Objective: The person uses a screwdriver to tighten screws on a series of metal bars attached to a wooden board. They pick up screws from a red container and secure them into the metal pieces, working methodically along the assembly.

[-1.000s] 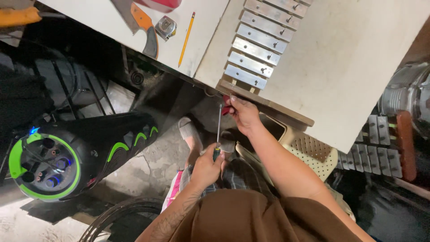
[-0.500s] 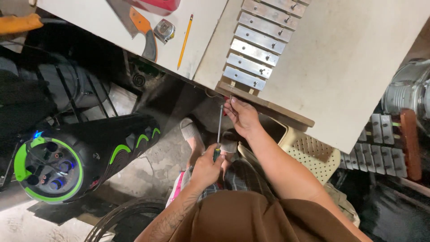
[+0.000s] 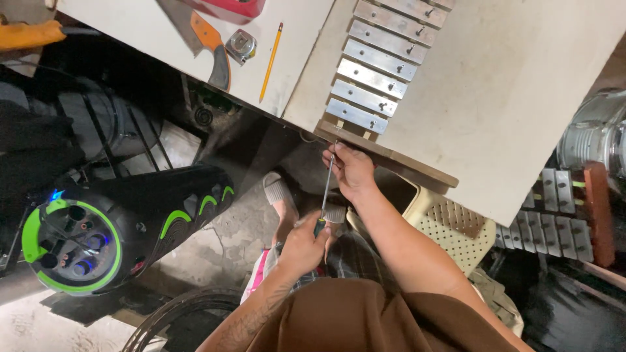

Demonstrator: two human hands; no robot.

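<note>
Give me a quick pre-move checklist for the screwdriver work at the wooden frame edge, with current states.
1. Left hand grips the screwdriver handle: ok.
2. Right hand steadies the shaft near the tip: ok.
3. Tip seated in a screw at the wooden frame edge: cannot tell, too small to see.
4. Shaft lined up with the frame edge, pointing up at it: ok.
5. Metal bars lie in a row on the frame, away from the tip: ok.
6. Pencil and tape measure lie on the white board, apart from both hands: ok.
</note>
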